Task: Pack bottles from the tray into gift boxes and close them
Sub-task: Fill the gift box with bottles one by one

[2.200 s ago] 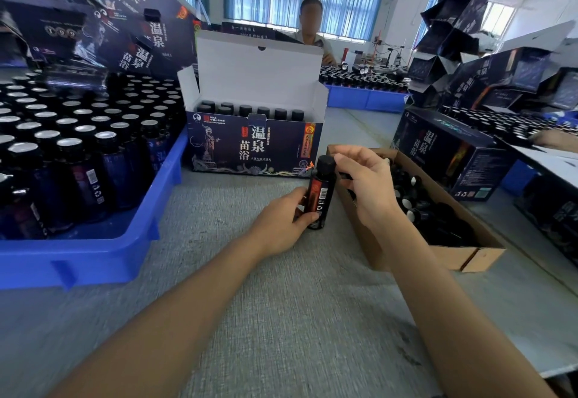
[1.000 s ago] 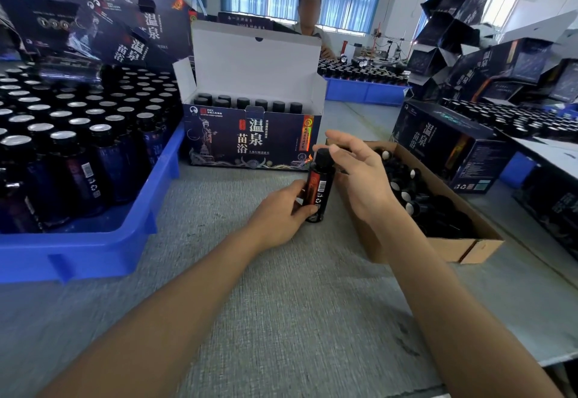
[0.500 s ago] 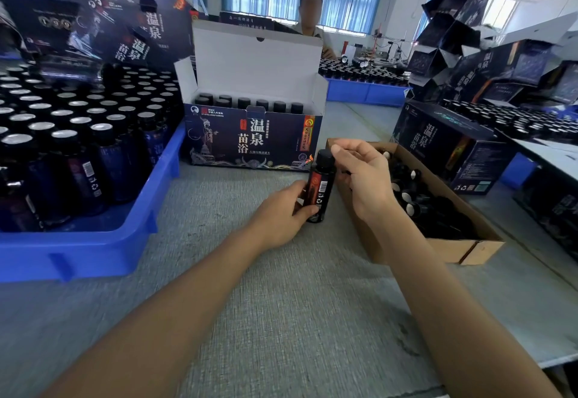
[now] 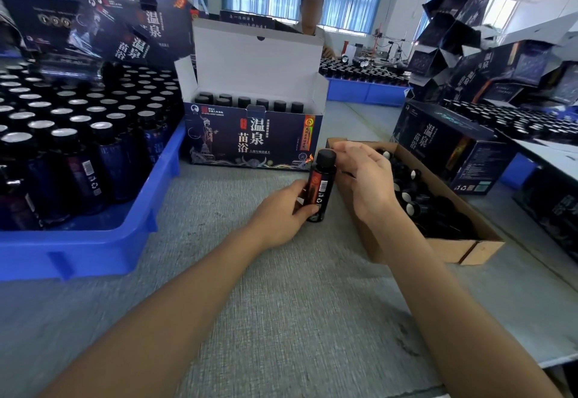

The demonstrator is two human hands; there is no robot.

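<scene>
While the left hand (image 4: 281, 213) curls its fingers round the lower half of a small dark bottle (image 4: 321, 189), the bottle stands upright on the grey, coarse-woven table cover (image 4: 281, 319), just in front of the gift box (image 4: 253, 141). The bottle is a glossy cylinder with a red-orange label, a barcode and a round black cap. The right hand (image 4: 366, 178) sits beside that cap, fingers loosely bent; whether they pinch it or merely hover I cannot tell.

The gift box is printed navy card, white inside, its lid flap raised upright; a row of black-capped bottles (image 4: 244, 101) fills it. To the left, a blue plastic tray (image 4: 93, 254) holds rows of dark bottles with silvery tops (image 4: 62, 160). To the right, a shallow brown cardboard box (image 4: 444, 249) holds loose black caps (image 4: 434, 213).
</scene>
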